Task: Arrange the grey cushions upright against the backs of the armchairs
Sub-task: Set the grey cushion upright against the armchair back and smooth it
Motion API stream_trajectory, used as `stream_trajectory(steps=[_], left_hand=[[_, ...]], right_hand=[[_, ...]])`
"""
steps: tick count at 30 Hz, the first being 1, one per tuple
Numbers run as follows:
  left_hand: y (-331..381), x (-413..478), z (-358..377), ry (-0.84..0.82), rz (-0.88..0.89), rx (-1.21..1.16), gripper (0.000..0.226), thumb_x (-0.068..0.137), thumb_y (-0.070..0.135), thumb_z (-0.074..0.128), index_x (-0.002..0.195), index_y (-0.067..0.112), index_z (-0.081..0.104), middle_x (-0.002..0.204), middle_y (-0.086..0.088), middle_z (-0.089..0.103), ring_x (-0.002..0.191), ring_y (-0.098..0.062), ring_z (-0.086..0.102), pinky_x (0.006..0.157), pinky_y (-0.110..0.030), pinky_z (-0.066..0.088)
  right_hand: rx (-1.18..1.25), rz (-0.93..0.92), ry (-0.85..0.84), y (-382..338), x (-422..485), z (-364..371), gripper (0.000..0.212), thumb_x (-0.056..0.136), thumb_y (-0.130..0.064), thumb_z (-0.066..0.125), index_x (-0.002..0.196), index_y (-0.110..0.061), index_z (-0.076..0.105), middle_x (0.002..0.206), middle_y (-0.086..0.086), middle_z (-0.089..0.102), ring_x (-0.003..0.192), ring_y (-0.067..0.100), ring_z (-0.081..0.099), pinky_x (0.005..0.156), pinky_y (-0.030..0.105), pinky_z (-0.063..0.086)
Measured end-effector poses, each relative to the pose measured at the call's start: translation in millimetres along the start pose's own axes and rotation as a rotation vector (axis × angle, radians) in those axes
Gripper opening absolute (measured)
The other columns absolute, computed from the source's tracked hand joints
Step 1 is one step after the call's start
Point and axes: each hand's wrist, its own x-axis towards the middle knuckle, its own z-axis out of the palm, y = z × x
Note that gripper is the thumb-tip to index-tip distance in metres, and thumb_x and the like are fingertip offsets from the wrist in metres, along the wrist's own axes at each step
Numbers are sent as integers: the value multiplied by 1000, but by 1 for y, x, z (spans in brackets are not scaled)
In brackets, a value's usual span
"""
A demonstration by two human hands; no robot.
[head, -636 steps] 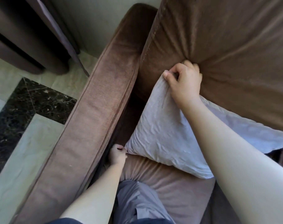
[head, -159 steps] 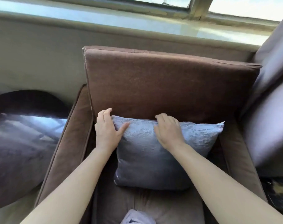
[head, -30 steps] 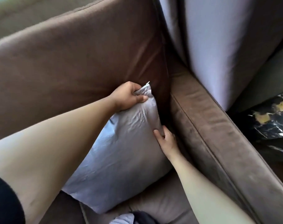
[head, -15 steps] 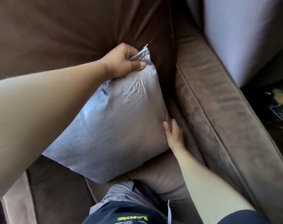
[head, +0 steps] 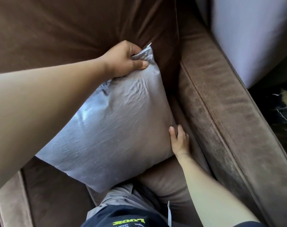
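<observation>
Since half a second ago our view dips; cushion (head: 111, 128) barely shifts. Left hand (head: 124, 58) pinches its top corner against the chair back (head: 66, 25); right hand (head: 179, 140) lies flat on its side edge. We're squaring it upright; next, release.

Your dark shirt (head: 123, 217) carries yellow-green lettering, seen upside down, too blurred for you to read.
</observation>
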Motion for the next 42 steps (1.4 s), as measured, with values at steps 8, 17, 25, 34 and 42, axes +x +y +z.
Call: stream_trajectory(steps=[8, 17, 25, 34, 42], left_hand=[[-5, 4, -1, -28, 18, -26, 35, 88, 26, 72, 59, 19, 54, 49, 14, 48, 46, 1, 42, 46, -16, 36], [6, -1, -9, -84, 21, 25, 33, 88, 35, 72, 83, 3, 70, 67, 0, 58, 51, 1, 49, 49, -15, 42], [28, -57, 10, 77, 122, 157, 32, 93, 46, 58, 89, 14, 63, 74, 2, 62, 73, -19, 60, 65, -32, 44], [-63, -199, 30, 616, 152, 396, 44, 86, 37, 47, 116, 8, 60, 118, -12, 58, 96, -34, 59, 72, -45, 53], [-120, -249, 35, 635, -88, 668, 48, 95, 50, 36, 108, 12, 62, 90, -6, 58, 81, -30, 55, 72, -43, 41]], right_hand=[[-44, 35, -59, 9, 3, 3, 75, 82, -67, 30, 110, 0, 49, 112, 29, 59, 106, 44, 56, 81, 44, 41], [-363, -26, -134, 21, -9, -24, 52, 95, -53, 34, 116, -10, 53, 116, 20, 52, 109, 41, 53, 88, 47, 46], [-206, -212, 55, -76, -39, -73, 27, 92, -25, 59, 117, -15, 57, 122, 6, 51, 104, 28, 61, 91, 39, 49], [-335, -985, 142, -254, -100, -35, 24, 88, -14, 53, 111, -11, 58, 113, 5, 57, 103, 23, 56, 90, 37, 49], [-885, -1037, -79, -285, -97, 47, 45, 99, -48, 29, 99, -17, 62, 100, 3, 64, 96, 27, 58, 81, 43, 40]])
